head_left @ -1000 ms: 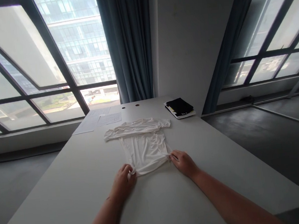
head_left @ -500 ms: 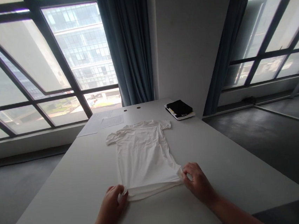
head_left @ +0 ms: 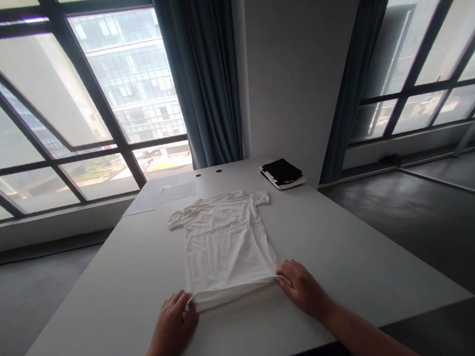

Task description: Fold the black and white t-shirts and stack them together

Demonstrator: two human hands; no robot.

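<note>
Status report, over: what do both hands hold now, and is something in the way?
Left hand pinching hem corner of white T-shirt; right hand pinching other corner. Shirt flat on table. Papers, black-topped stack beyond collar.

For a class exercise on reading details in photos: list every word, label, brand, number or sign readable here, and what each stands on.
No text is readable.
The two paper sheets: printed lines, too small to read.
The notebook under a black item: coloured marks on its edge, too blurred to read.
The white T-shirt: no readable print or label.

Tee (head_left: 226,246) betw. L hand (head_left: 173,321), R hand (head_left: 302,288)
</note>
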